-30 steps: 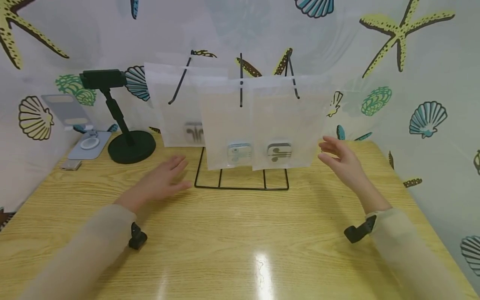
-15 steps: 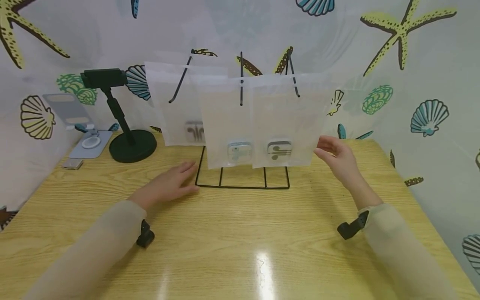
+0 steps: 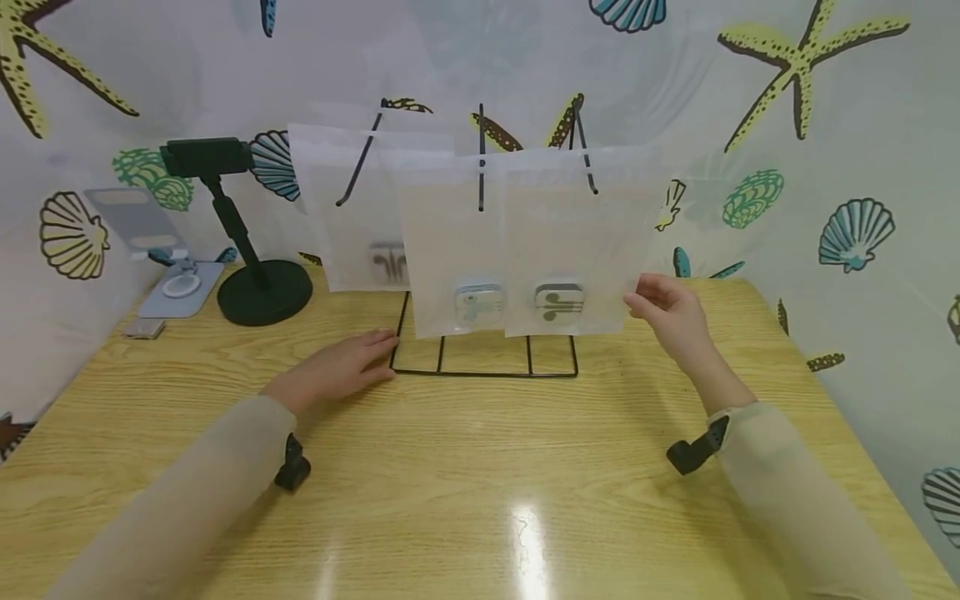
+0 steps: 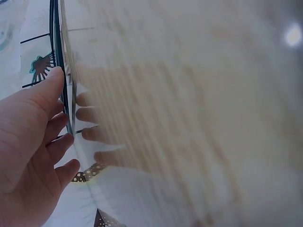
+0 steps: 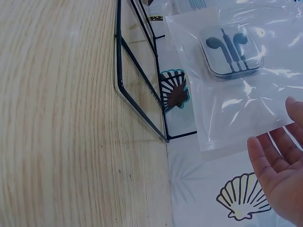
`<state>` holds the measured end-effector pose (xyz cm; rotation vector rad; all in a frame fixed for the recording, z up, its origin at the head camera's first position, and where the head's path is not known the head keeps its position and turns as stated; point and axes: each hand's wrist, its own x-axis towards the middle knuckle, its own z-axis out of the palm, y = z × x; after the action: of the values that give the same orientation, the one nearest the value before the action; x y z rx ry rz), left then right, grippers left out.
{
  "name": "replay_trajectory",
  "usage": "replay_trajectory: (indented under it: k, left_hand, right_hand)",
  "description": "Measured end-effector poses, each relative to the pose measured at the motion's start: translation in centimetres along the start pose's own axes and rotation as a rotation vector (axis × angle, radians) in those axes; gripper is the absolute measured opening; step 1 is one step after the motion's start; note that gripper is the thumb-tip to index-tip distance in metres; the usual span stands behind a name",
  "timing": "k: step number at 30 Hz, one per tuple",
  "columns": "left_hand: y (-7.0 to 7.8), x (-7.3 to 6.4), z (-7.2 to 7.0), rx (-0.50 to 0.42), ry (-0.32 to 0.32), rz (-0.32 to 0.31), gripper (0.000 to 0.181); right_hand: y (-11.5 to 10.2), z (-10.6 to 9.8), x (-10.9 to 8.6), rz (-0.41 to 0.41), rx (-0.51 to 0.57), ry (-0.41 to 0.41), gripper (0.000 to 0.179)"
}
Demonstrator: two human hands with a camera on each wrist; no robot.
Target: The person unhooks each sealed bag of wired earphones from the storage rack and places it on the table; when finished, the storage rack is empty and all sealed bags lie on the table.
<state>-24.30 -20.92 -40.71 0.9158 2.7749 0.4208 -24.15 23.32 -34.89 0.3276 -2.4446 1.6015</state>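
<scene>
Three bags (image 3: 566,242) on rack (image 3: 483,367), phone stand (image 3: 255,283) left.

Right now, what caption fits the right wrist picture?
Open right hand beside a clear bag of boxed earphones.

A small shop-style display booth; bagged earphones (image 3: 558,302) hang on a wire rack (image 3: 483,367); seashell backdrop (image 3: 855,237).

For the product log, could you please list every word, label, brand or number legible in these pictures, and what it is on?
None can be read.
Three clear bags on the wire rack: plain.
Earphone cases inside: no print shows.
Phone stands: no marking legible.
</scene>
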Motion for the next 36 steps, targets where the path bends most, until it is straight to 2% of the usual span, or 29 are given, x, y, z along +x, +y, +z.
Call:
replay_trajectory:
  k: [9,14,26,36]
  left_hand:
    - [0.1,0.4,-0.2,0.018,-0.001,0.016,0.055]
    - [0.2,0.6,-0.2,0.035,-0.006,0.012,0.055]
    - [0.3,0.9,-0.1,0.034,-0.019,-0.009,0.055]
    - [0.4,0.9,-0.1,0.038,-0.015,-0.02,0.054]
  right_hand:
    - [-0.2,0.3,0.3,0.037,0.067,0.019,0.036]
    - [-0.3,0.3,0.2,0.019,0.105,0.032,0.029]
    - [-0.2,0.4,-0.2,-0.012,0.161,0.1,0.027]
    - [-0.3,0.2,-0.8,-0.031,0.15,0.146,0.027]
